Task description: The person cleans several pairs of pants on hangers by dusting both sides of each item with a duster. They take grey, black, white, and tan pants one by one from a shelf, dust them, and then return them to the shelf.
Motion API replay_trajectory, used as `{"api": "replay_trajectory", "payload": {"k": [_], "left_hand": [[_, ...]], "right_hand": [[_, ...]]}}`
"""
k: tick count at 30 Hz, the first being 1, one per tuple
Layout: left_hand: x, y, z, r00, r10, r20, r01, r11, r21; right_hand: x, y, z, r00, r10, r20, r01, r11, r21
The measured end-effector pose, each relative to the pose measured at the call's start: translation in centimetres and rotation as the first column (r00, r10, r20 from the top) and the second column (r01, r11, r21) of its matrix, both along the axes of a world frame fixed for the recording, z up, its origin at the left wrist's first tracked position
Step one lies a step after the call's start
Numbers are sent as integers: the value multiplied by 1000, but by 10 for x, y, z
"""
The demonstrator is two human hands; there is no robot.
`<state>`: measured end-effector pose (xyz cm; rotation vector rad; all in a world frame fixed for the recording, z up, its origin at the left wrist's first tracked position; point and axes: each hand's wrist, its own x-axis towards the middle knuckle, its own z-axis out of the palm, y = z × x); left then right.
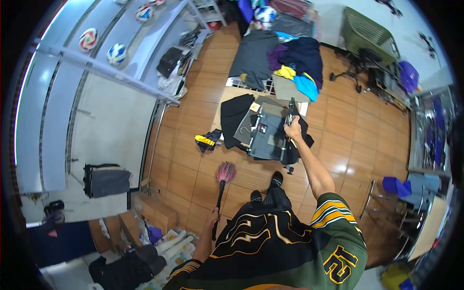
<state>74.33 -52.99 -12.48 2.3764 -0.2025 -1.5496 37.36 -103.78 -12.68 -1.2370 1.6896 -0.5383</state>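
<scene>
My left hand (213, 217) is closed around the black handle of a duster (222, 191), whose pink and dark bristles point away from me, above the tiled floor. My right arm reaches forward, and my right hand (293, 128) is closed on the dark upright edge of a grey plastic case (268, 133). The case lies over dark folded clothes (235, 116). A clothes hanger's hook (245, 130) shows at its left side. To the left, a black and yellow cloth (208, 140) lies on the floor.
Ahead is a pile of clothes (253, 53) in grey, navy, yellow and blue. Shelves with several balls (116, 54) line the left. At the far right back stands a green basket (369, 34) near a wheeled base. A cardboard box (157, 212) sits at the lower left.
</scene>
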Motion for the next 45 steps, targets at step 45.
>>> {"api": "replay_trajectory", "payload": {"k": [45], "left_hand": [[-100,-24,-25,-242,-966,96,953,-255,-165]], "right_hand": [[195,1092,-63,-700,-712,-56,549,-587,595]]}}
